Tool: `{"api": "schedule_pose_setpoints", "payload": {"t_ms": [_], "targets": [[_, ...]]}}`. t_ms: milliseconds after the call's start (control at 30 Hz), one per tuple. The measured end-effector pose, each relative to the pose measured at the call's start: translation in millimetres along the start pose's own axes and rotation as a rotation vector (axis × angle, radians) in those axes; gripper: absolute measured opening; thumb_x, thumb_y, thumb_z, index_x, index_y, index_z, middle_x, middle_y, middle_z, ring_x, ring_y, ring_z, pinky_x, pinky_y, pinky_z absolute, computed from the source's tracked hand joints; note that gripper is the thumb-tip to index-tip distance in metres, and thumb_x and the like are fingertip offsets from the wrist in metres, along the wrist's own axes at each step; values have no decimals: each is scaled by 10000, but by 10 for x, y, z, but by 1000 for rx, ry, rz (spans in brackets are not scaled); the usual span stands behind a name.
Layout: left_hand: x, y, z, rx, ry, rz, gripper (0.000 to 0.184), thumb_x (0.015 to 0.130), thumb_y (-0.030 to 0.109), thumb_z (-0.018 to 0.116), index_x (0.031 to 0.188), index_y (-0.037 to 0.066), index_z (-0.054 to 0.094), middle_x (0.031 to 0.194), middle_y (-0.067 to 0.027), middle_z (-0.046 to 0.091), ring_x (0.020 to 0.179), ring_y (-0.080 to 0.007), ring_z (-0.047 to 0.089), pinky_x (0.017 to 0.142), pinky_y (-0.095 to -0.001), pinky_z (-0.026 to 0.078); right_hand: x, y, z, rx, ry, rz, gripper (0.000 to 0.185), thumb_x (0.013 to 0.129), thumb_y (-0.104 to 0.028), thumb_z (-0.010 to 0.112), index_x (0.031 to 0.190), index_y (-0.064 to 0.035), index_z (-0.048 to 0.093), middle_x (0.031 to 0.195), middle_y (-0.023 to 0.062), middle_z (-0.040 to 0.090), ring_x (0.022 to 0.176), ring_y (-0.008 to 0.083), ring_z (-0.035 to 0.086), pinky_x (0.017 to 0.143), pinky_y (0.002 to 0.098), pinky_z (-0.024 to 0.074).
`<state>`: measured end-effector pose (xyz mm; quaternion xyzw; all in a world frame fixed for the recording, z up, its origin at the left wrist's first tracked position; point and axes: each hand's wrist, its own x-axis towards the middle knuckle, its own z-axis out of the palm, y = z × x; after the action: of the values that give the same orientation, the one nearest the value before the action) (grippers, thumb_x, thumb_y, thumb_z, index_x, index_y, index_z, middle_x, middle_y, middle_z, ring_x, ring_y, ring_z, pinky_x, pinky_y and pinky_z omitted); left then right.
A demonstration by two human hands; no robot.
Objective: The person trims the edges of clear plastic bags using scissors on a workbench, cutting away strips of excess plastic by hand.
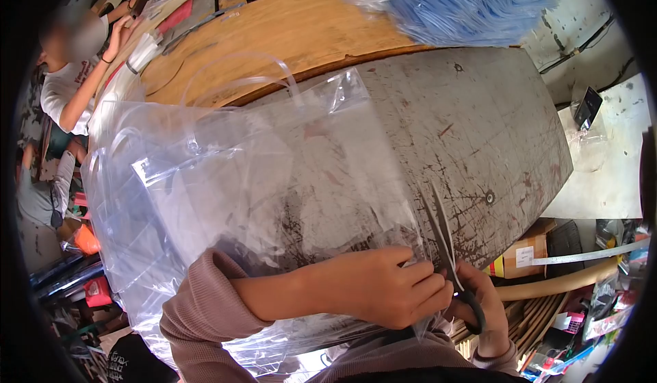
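Note:
My left hand [400, 288] is closed, its fingers curled on the lower right edge of a clear plastic bag [226, 177]. The bag lies spread over the worn grey tabletop [465, 130], its clear loop handles reaching toward the far side. Close beside it, my right hand [487, 301] grips scissors [443, 236] by their dark handles. The blades point away from me, somewhat apart, along the bag's right edge. Whether they touch the plastic I cannot tell. More clear plastic [130, 225] is layered at the left.
A stack of bluish plastic sheets [472, 6] sits at the back on a wooden board [294, 27]. A person [75, 82] works at the far left, another below. A phone [587, 108] leans at the right. Cardboard [530, 249] and a tan tube [558, 280] lie lower right.

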<state>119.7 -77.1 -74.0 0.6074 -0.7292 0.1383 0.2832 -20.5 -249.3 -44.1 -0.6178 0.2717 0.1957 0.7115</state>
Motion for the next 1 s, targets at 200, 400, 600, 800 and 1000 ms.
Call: {"api": "schedule_pose_setpoints", "payload": {"t_ms": [200, 400, 600, 800, 1000], "targets": [[10, -9, 53, 57, 129, -10, 159, 752, 146, 562, 874, 48, 591, 659, 46, 452, 604, -58, 471, 473, -194, 295, -55, -33, 2, -38, -26, -68, 511, 714, -106, 724, 1124, -25, 432, 858, 25, 553, 782, 82, 498, 700, 238, 405], [-22, 21, 112, 185, 210, 64, 114, 766, 149, 564, 834, 63, 594, 657, 51, 442, 580, -52, 451, 481, -185, 278, -79, -77, 0, -135, 75, -185, 670, 606, -267, 803, 1104, -18, 431, 852, 47, 529, 751, 152, 483, 677, 283, 401], [-57, 50, 120, 369, 237, 194, 147, 785, 168, 542, 772, 22, 552, 657, 22, 475, 555, -86, 444, 521, -206, 336, -18, -23, 40, -776, 198, -315, 571, 603, -209, 781, 1041, -7, 476, 882, 124, 514, 749, 206, 528, 640, 304, 446], [-36, -127, -50, 347, 424, 239, 69, 783, 139, 554, 807, 78, 576, 617, 49, 404, 552, -66, 433, 518, -169, 320, 15, 79, 108, -1023, 372, -407, 584, 588, -251, 792, 1034, -11, 500, 862, 121, 501, 731, 242, 541, 602, 340, 450], [236, -134, -585, 510, -203, -411, 112, 747, 166, 586, 810, 73, 585, 756, 6, 500, 732, -138, 534, 673, -263, 420, -2, 92, 195, -1048, 371, -346, 594, 571, -322, 821, 1000, -37, 525, 815, 100, 515, 703, 243, 527, 632, 352, 432]]}}
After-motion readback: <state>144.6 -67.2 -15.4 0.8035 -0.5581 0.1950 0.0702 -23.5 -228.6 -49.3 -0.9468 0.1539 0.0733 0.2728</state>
